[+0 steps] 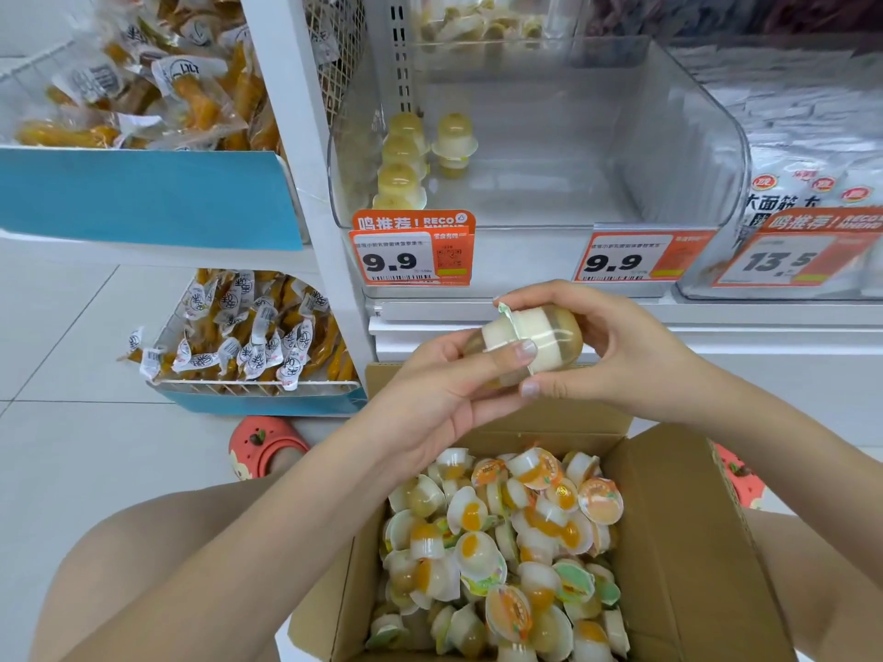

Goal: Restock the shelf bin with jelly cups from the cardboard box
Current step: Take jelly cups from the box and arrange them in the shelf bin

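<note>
Two jelly cups (528, 344), lid to lid, gripped between my left hand (444, 389) and right hand (616, 346); next I lift them into the shelf bin (688, 150).

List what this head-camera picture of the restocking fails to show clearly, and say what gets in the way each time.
- Jelly cups, head view: the hands' fingers cover the join, so whether one cup or two is unclear.
- Cardboard box: near end cut off by the bottom edge.
- Price tag: small print too tiny to read.
- Upper shelf goods: blurred, cropped by the top edge.
</note>
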The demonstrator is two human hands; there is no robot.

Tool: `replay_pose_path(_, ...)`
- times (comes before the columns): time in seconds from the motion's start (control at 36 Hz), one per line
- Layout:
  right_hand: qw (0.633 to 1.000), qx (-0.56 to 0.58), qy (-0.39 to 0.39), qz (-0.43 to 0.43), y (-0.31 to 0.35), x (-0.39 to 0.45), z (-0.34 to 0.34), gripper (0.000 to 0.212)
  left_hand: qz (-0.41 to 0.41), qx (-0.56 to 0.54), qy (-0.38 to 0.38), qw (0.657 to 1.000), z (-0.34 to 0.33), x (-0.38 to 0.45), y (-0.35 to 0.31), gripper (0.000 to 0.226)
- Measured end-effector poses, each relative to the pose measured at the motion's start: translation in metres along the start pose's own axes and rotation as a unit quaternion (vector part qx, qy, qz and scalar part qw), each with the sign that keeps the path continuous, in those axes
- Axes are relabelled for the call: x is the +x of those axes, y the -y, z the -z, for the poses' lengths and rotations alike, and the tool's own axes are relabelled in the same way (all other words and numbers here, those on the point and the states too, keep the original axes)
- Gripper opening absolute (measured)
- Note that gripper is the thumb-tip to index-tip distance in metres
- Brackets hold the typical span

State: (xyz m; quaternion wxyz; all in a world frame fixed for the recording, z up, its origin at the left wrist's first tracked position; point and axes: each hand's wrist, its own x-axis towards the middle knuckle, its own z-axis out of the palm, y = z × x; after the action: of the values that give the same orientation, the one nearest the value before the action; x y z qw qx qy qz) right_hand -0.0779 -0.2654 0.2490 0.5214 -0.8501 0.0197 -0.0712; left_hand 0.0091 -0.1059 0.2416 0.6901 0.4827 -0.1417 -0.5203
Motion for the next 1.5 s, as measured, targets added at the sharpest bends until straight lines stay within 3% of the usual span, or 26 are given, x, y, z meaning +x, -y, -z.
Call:
replay_pose_path(0.06,0.999,0.027,-0.024,0.001,0.002,0.002,0.001,0.06,-0.013,0.035,0.01,0.999,-0.001,0.002,-0.007,0.047)
replay_pose_path(0.17,0.991,0.087,-0.105,0.008,0.014,0.016,0.011,0.052,-0.08,0.253,-0.026,0.964,0.004,0.009,-0.032,0.043)
replay_pose_path(0.25,0.97,0.088,-0.225,0.02,0.026,0.045,0.031,0.05,-0.174,0.434,-0.12,0.876,0.022,0.018,-0.046,0.023)
replay_pose_path(0.31,0.962,0.014,-0.272,0.033,0.034,0.072,0.047,0.049,-0.201,0.501,-0.173,0.824,0.037,0.025,-0.05,0.016)
replay_pose_path(0.42,0.951,-0.226,-0.202,-0.061,0.032,0.145,0.071,0.061,-0.196,0.563,-0.187,0.781,0.055,0.033,-0.054,0.016)
replay_pose_path(0.53,0.942,-0.291,-0.096,-0.14,0.004,0.201,0.065,0.066,-0.174,0.698,-0.16,0.676,0.062,0.029,-0.057,0.027)
replay_pose_path(0.58,0.933,-0.321,-0.07,-0.15,-0.01,0.218,0.057,0.066,-0.172,0.726,-0.148,0.649,0.064,0.028,-0.059,0.028)
replay_pose_path(0.89,0.942,-0.301,-0.083,-0.122,-0.046,0.248,0.04,0.074,-0.173,0.739,-0.136,0.636,0.064,0.034,-0.066,0.019)
replay_pose_path(1.31,0.963,-0.2,-0.13,-0.121,-0.052,0.245,0.037,0.073,-0.177,0.744,-0.142,0.629,0.066,0.032,-0.061,0.024)
replay_pose_path(1.5,0.96,-0.23,-0.11,-0.118,-0.051,0.243,0.04,0.084,-0.18,0.747,-0.14,0.625,0.068,0.033,-0.06,0.023)
